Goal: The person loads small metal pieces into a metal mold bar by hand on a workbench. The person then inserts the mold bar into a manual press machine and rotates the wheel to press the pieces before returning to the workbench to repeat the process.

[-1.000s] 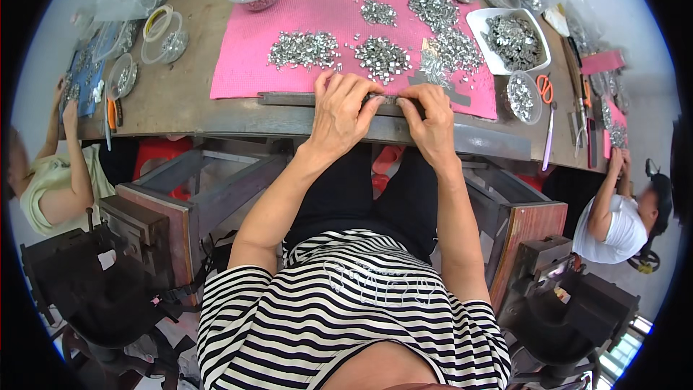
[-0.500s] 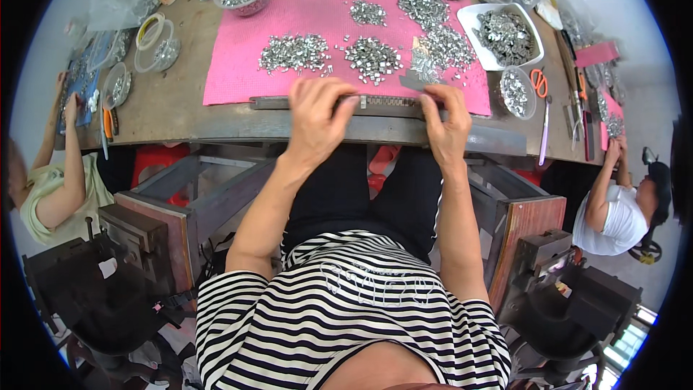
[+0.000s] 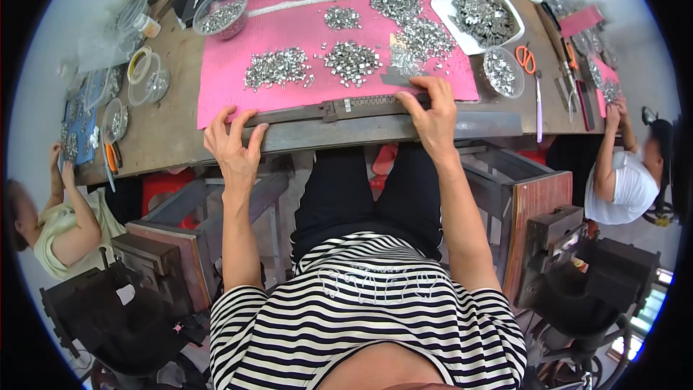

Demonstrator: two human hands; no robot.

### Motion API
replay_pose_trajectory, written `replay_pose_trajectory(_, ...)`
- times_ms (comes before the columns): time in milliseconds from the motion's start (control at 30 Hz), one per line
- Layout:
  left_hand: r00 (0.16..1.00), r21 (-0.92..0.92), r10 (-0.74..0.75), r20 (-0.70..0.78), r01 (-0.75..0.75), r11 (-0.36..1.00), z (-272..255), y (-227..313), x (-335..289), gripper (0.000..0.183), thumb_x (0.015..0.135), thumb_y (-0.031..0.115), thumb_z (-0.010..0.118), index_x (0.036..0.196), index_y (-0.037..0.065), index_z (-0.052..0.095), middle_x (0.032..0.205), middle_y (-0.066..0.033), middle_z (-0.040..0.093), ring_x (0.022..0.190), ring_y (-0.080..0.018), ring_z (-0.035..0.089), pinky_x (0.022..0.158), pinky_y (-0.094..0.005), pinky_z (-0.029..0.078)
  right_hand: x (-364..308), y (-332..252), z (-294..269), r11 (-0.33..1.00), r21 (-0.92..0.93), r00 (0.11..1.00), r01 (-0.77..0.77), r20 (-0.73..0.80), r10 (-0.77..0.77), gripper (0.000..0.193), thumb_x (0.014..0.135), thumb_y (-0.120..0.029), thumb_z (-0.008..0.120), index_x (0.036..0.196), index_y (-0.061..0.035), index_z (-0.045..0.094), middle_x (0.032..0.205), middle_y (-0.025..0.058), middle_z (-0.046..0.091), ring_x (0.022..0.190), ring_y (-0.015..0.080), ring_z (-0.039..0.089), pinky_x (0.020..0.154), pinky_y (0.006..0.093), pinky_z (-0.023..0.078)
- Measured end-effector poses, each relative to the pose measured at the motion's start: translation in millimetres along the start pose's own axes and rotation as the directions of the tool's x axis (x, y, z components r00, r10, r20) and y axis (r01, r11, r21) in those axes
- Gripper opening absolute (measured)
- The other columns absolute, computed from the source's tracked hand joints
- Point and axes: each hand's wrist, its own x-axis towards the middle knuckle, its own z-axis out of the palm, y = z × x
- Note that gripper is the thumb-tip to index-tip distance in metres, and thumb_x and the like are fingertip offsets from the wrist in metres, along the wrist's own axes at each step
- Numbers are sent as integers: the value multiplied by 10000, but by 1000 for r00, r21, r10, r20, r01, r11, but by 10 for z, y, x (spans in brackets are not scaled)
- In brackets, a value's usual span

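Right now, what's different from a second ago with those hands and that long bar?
The left hand moved left to the long bar's left end; the right hand moved a little right. They're farther apart, so the bar's middle shows. I can't tell if either grips it. The shiny piles, pink mat and white tray stayed put.

On the brown tabletop (image 3: 170, 87) lies a pink textured mat (image 3: 303, 25). A long dark metal bar (image 3: 289, 115) runs along its near edge, between the left hand (image 3: 234, 148) and right hand (image 3: 435, 115). Behind the bar, heaps of small silver metal pieces (image 3: 351, 63) sit on the mat. A clear round plastic tub (image 3: 229, 33) stands at far left; at right, a white squarish tray (image 3: 449, 20), with orange-handled scissors (image 3: 525, 59) nearer and further right
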Motion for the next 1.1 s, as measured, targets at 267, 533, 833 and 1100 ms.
replay_pose_trajectory(267, 1000, -389, 29, 11, -23, 921, -575, 410, 200, 490, 755, 25, 866, 1191, 41, 643, 991, -85, 662, 896, -233, 641, 828, -349, 530, -13, 20, -62, 992, -108, 998, 70, 11, -69, 299, 798, -136, 834, 1037, -22, 697, 980, 107, 670, 921, 283, 614, 821, 384, 488)
replay_pose_trajectory(533, 890, -577, 451, 62, -337, 744, 384, 1590, 572, 368, 739, 175, 841, 1076, 93, 718, 960, -86, 559, 912, -278, 570, 824, -402, 445, -134, 64, -98, 990, -10, 980, -140, -142, 137, 277, 887, -92, 729, 1153, -43, 667, 882, 86, 597, 869, 255, 606, 813, 382, 429)
replay_pose_trajectory(833, 935, -227, 355, 19, -342, 912, 740, 1479, 339, 384, 817, 309, 793, 1183, 202, 748, 1126, -56, 583, 1067, -249, 532, 979, -486, 325, -232, -75, -214, 808, 497, 944, -316, 77, 321, 218, 1044, -122, 596, 1023, 48, 730, 994, 63, 700, 907, 124, 639, 809, 260, 493)
replay_pose_trajectory(1100, 956, -379, 290, 31, -257, 889, 732, 1579, 177, 265, 830, 142, 775, 1091, 149, 727, 1086, -15, 631, 1093, -236, 568, 1077, -576, 264, -295, -30, -314, 871, 437, 975, -223, 110, 195, 153, 1002, -76, 628, 976, 37, 727, 926, 104, 732, 813, 134, 672, 734, 267, 501)
